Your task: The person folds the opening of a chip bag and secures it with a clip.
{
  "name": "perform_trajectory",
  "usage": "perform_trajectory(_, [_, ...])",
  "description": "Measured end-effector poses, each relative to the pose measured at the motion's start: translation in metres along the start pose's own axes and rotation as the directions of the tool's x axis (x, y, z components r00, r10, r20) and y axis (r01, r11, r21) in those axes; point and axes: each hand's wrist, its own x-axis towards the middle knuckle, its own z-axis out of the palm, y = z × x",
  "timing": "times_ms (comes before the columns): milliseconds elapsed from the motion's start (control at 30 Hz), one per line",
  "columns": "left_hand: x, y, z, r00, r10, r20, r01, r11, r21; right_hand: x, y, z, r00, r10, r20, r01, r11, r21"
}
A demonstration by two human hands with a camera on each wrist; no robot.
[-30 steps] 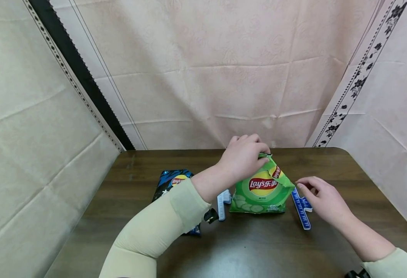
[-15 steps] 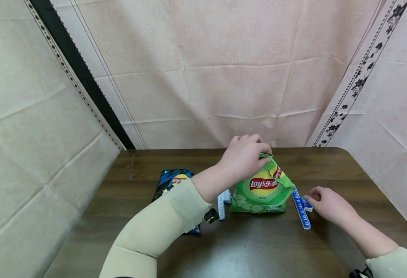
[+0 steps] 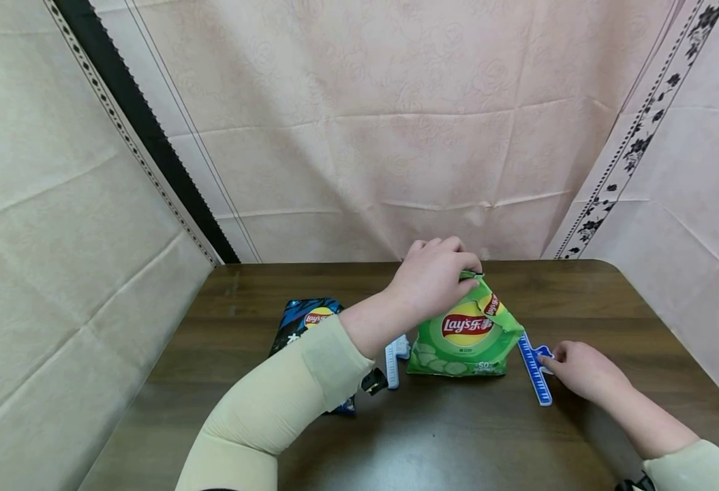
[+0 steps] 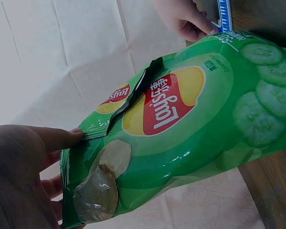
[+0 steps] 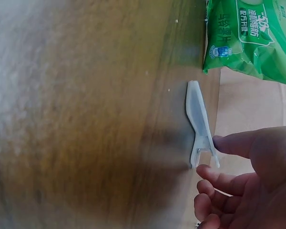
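Upright on the table, a green Lay's chip bag (image 3: 466,341) is held at its top by my left hand (image 3: 435,279). The left wrist view has the thumb on the folded top edge and the other fingers behind it. To the bag's right lies a blue bag clip (image 3: 533,372) with white markings. My right hand (image 3: 589,372) pinches this clip's handles; in the right wrist view the thumb touches the upper lever of the clip (image 5: 198,119) and the index fingertip is at the lower one.
A pale blue bag clip (image 3: 392,365) lies left of the green bag. Further left is a dark blue Lay's bag (image 3: 298,317), partly hidden by my left sleeve. The wooden table (image 3: 457,436) is bordered by hanging cloth (image 3: 359,136).
My right hand has moved from the green bag's right edge down and to the right, onto the blue bag clip's handles. The left hand keeps its grip on the bag's top.
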Motion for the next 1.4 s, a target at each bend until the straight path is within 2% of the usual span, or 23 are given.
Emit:
perform_trajectory(400, [-0.001, 0.000, 0.000, 1.000, -0.001, 0.005, 0.001, 1.000, 0.007, 0.000, -0.004, -0.004, 1.000, 0.021, 0.010, -0.021, 1.000, 0.006])
perform_trajectory(600, [-0.001, 0.001, -0.001, 1.000, 0.006, 0.014, -0.006, 1.000, 0.017, -0.002, -0.006, -0.008, 1.000, 0.014, -0.013, -0.014, 1.000, 0.014])
perform_trajectory(1100, [-0.003, 0.000, 0.000, 1.000, 0.010, 0.000, -0.010, 1.000, -0.001, -0.004, -0.010, -0.016, 0.998, 0.065, 0.002, -0.065, 0.997, 0.029])
perform_trajectory(1400, [-0.003, 0.000, -0.001, 1.000, 0.018, -0.004, -0.018, 1.000, 0.004, -0.002, -0.012, -0.020, 0.999, 0.031, 0.043, -0.032, 0.999, 0.019])
